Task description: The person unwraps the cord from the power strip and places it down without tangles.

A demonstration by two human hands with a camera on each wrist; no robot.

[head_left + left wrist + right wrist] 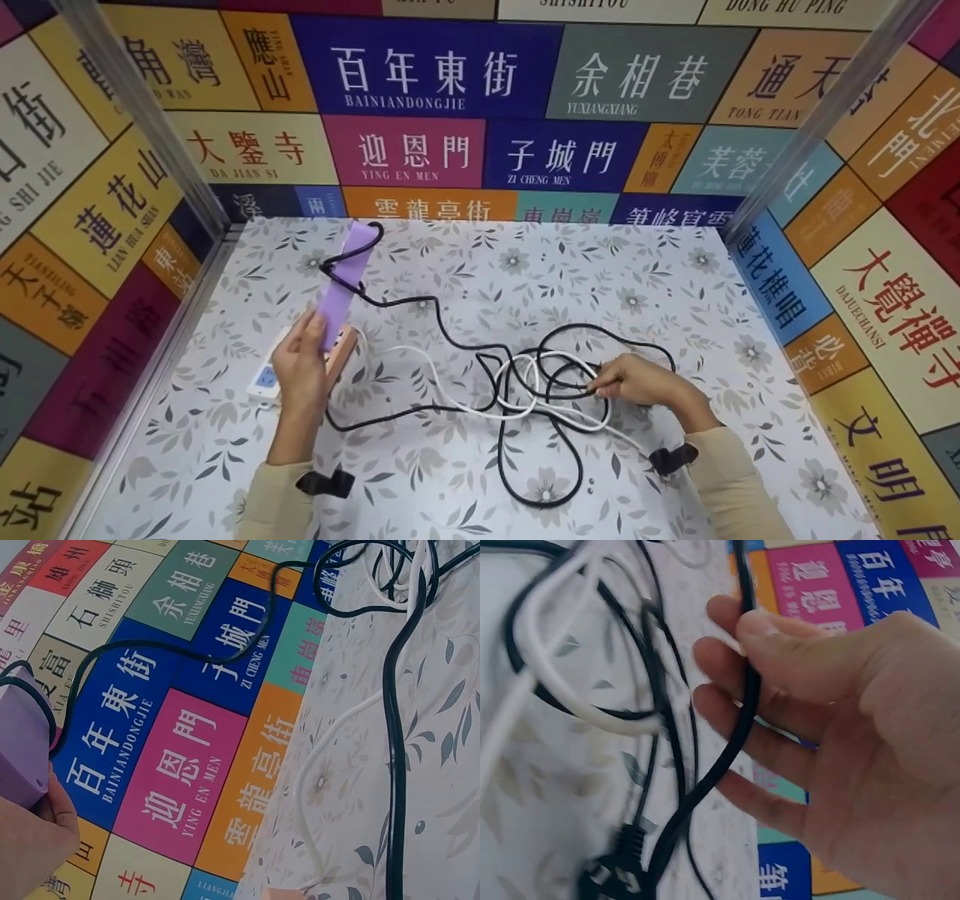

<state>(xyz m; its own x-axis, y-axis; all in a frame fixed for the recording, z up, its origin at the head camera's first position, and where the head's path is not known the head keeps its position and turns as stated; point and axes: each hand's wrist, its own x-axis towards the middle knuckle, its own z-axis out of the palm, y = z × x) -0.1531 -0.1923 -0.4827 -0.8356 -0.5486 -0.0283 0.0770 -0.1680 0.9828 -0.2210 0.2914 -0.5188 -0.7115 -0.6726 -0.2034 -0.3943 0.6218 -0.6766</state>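
Note:
My left hand (301, 367) grips the near end of a long purple power strip (346, 281), raised at a tilt. A black cord (390, 303) loops over the strip's far end and runs right into a tangle. With thumb and forefinger, my right hand (637, 381) pinches a black cord (751, 682) at the tangle's right side. A white cord (480, 413) winds through the same loops. Below the left hand, partly hidden by it, a white and orange power strip (343, 358) lies on the table. A black plug (615, 874) shows in the right wrist view.
The flower-patterned table (645, 262) is enclosed at the back and sides by panels (427, 64) with coloured street-name signs. Metal posts (817, 112) stand at the back corners. A big black cord loop (541, 505) lies toward the front.

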